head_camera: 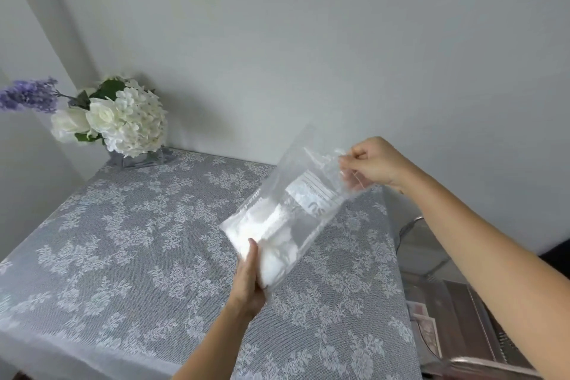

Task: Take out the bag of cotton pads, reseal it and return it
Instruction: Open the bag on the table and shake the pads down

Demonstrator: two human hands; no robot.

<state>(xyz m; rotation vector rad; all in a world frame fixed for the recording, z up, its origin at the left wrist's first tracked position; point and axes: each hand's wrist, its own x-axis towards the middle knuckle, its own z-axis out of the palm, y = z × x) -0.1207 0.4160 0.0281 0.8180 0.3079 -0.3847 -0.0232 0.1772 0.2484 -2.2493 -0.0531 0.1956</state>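
and here we are, the clear plastic zip bag of white cotton pads (288,219) is hanging in the air above the table (123,241), which is wearing a grey cloth with a white lace flower pattern. the bag is sitting tilted, its open end up and to the right, its padded bottom down and to the left. the left hand (248,281) is cupping the bag's lower corner from underneath, thumb pressing on the front where the white pads are bunching. the right hand (374,163) is pinching the bag's top edge, fingers closing tight on the crinkled plastic by the seal strip; whether that strip is pressed together, i cannot tell. a white label with faint lines is showing on the bag's upper half, too blurred to read. far behind the bag and to its left, at the table's back corner, a bunch of white flowers with a purple sprig (108,114) is standing in a clear vase against the plain pale wall (308,40). to the right of the bag, past the table's edge and lower down, a clear plastic storage box (462,311) is showing, contents unclear.
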